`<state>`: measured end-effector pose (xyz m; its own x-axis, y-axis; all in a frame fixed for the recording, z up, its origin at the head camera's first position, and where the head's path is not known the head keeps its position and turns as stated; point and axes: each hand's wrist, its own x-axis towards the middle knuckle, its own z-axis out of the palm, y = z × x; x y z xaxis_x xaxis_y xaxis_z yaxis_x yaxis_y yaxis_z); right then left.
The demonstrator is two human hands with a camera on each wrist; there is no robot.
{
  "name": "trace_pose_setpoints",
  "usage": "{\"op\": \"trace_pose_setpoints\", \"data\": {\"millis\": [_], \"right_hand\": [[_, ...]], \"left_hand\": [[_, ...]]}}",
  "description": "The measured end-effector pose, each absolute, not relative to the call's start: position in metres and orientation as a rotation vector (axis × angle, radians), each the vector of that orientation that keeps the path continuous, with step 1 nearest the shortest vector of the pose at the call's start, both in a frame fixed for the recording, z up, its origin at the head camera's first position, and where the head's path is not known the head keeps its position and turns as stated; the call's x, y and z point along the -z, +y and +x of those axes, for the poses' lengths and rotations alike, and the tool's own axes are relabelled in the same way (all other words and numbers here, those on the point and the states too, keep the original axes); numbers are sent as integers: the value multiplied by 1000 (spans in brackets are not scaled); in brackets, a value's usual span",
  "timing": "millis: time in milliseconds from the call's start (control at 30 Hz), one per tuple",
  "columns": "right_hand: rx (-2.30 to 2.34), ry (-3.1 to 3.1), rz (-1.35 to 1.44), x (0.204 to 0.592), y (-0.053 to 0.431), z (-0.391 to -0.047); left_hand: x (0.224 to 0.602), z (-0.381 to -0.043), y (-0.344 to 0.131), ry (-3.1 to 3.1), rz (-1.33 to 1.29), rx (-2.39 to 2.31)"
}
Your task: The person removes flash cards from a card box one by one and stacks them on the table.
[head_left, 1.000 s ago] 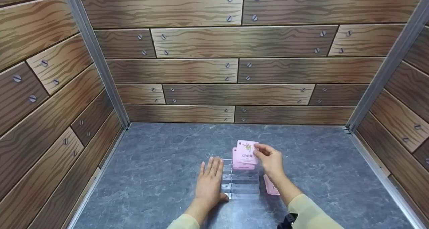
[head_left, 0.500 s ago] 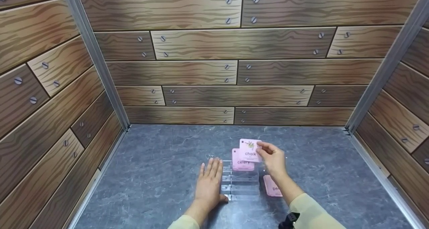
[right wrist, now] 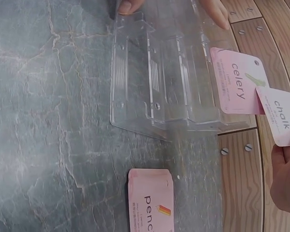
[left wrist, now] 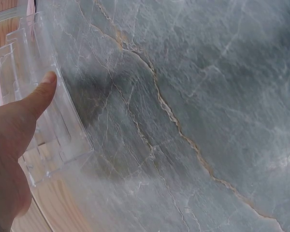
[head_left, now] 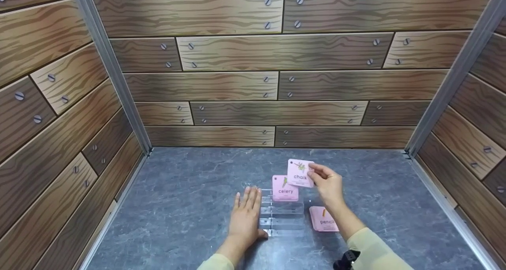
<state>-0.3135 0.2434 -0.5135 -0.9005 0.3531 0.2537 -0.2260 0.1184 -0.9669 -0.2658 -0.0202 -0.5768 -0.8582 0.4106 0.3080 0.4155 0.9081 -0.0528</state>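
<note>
Pinching the chalk card [head_left: 299, 172] by its right edge between thumb and fingers, the right hand [head_left: 327, 186] holds it raised at the far end of the clear stepped holder [right wrist: 154, 72]. In the head view the card's lower left corner overlaps the upper right of the celery card [head_left: 285, 189], which sits at the holder's far end; whether the two touch cannot be told. The left hand [head_left: 245, 220] lies along the holder's left edge, fingers straight and grasping nothing, thumb against the near left part of the side.

On the holder's right, a narrow gap separates its edge from a small stack topped by the pencil card [head_left: 323, 219], which lies flat. The right forearm passes just beside this stack. Beyond the holder, a broad strip of surface reaches the back wall [head_left: 233, 82]. Wider stretches run from the left hand to the left wall [head_left: 59, 143] and from the right forearm to the right wall [head_left: 474, 143].

The work surface [head_left: 189, 183] is dark grey, marbled with pale veins. All three walls bear a wood-plank pattern with screw heads, and metal posts [head_left: 112, 64] mark the two far corners. Both sleeves [head_left: 375, 250] are pale yellow; a black device [head_left: 347, 259] shows at the right wrist.
</note>
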Motion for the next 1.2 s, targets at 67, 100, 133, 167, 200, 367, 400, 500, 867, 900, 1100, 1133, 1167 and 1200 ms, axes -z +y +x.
{"op": "trace_pose_setpoints", "data": {"millis": [67,100,133,167,200,367,400,500,867,900,1100,1133,1167,1200], "right_hand": [[-1830,-1981,-130,512,245,-313],[-1836,-1980,-133,511,245,-312],[-1850,-1973,-135,510,246,-311],[-1865,-1963,-140,509,246,-311],[-1888,-1954,-140,509,247,-310],[-1984,-1920,-157,506,249,-307],[-1994,-1918,-161,505,250,-306],[-2025,-1903,-171,504,250,-305],[-2067,-1888,-157,504,256,-302],[-2068,-1891,-159,503,256,-301],[-2064,-1915,-194,500,261,-299],[-2060,-1920,-202,500,261,-299],[-2058,-1923,-208,499,262,-298],[-2052,-1929,-211,498,263,-298]], "left_hand": [[577,-266,-20,-2749,-615,25],[577,-267,-20,-2749,-615,25],[578,-267,-20,-2749,-616,25],[578,-267,-20,-2750,-618,27],[578,-267,-20,-2752,-619,27],[579,-267,-21,-2760,-619,39],[579,-267,-21,-2760,-618,40],[579,-267,-20,-2762,-618,46],[579,-267,-19,-2753,-613,47],[579,-267,-20,-2750,-614,46],[578,-267,-19,-2754,-618,35],[578,-267,-19,-2756,-618,35],[578,-266,-19,-2756,-618,37],[577,-266,-19,-2756,-618,42]]}}
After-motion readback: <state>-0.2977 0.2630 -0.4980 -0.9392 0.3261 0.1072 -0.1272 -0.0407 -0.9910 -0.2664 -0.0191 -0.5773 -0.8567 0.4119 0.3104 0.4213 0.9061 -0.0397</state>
